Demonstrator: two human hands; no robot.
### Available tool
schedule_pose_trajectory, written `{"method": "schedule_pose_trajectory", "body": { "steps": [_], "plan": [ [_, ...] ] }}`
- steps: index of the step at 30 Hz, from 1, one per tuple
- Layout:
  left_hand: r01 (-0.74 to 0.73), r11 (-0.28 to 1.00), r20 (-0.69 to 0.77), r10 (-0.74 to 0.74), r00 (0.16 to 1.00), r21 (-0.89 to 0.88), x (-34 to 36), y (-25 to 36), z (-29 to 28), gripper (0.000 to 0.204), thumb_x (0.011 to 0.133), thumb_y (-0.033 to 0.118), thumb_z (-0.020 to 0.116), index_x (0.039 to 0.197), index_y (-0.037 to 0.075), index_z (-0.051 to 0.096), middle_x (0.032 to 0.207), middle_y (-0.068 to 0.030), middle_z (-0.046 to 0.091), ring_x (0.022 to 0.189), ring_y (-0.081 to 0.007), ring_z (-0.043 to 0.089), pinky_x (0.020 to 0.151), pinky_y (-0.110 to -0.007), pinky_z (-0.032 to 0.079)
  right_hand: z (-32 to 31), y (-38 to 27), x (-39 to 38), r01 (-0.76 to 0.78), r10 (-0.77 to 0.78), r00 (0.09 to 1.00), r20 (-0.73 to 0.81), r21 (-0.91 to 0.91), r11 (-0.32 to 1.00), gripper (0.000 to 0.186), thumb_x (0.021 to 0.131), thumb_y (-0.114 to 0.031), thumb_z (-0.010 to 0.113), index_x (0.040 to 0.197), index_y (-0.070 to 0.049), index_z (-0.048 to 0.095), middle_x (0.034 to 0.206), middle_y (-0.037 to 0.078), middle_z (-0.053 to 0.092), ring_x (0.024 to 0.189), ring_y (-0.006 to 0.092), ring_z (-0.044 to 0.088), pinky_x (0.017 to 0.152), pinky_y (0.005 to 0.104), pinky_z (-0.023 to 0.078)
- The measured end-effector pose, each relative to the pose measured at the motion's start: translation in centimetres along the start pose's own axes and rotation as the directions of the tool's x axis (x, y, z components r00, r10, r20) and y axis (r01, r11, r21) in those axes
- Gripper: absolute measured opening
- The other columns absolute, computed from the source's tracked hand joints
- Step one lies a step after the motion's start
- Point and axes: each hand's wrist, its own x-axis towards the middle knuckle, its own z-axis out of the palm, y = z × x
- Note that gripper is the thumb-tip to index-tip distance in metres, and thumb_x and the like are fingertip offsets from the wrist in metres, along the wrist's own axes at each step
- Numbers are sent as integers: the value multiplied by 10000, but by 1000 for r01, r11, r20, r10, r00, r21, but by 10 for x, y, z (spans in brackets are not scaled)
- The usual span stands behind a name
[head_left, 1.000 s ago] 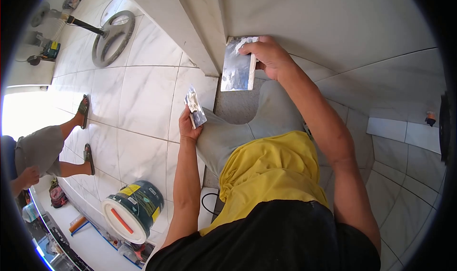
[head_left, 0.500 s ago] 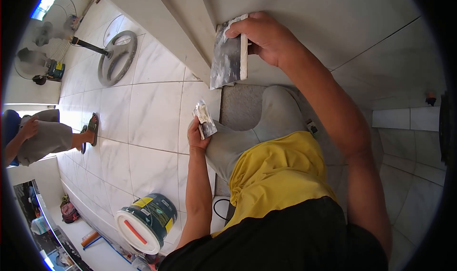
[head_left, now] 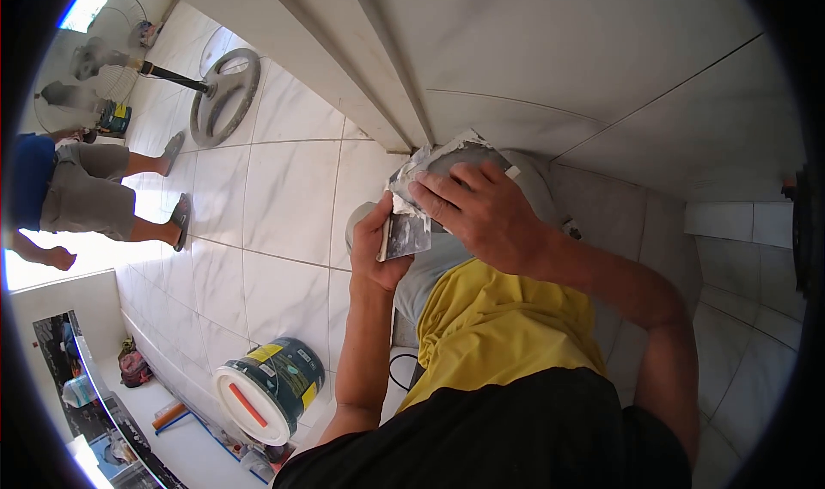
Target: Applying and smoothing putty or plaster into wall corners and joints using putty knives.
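My left hand is closed around a small flat metal scraper smeared with white putty. My right hand grips a wider flat putty blade, its fingers spread across the face and white paste along its edges. The two blades meet in front of my bent knees, with a lump of white putty where they touch. The wide blade hides part of the small one.
Close ahead stand a pale door frame and a tiled wall. A dark green bucket with a white lid is on the tiled floor at lower left. A fan with a round base and a person in grey shorts are farther left.
My right hand has come down from the wall and door frame with the wide blade, onto the small scraper. My left hand has risen slightly and moved right. The other person has shifted their feet.
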Motion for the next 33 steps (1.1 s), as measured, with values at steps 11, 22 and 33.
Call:
{"method": "schedule_pose_trajectory", "body": {
  "steps": [11, 22, 33],
  "plan": [
    [-313, 950, 34, 313, 949, 0, 12, 46, -99, 281, 981, 257, 410, 1128, 77, 568, 991, -47, 651, 806, -156, 646, 690, -285, 559, 102, 101, -3, -588, 628, 716, 304, 748, 309, 167, 741, -54, 567, 888, -24, 639, 779, 83, 618, 699, 212, 608, 635, 396, 485],
    [-292, 956, -124, 291, 948, 15, 37, 16, -175, 273, 980, 238, 420, 1114, 65, 583, 975, -45, 668, 821, -165, 659, 699, -293, 561, 114, 115, 50, -689, 662, 345, 666, 658, -304, 182, 713, -41, 628, 883, -3, 579, 831, 76, 585, 755, 206, 619, 634, 383, 534],
    [-272, 962, -75, 272, 959, 0, 35, 18, -177, 293, 980, 237, 418, 1164, 58, 558, 1037, -60, 654, 880, -173, 651, 755, -305, 553, 66, 104, 74, -637, 623, 418, 662, 702, -319, 220, 719, -82, 650, 909, -23, 558, 886, 75, 564, 854, 213, 575, 742, 399, 496]
  ]
}}
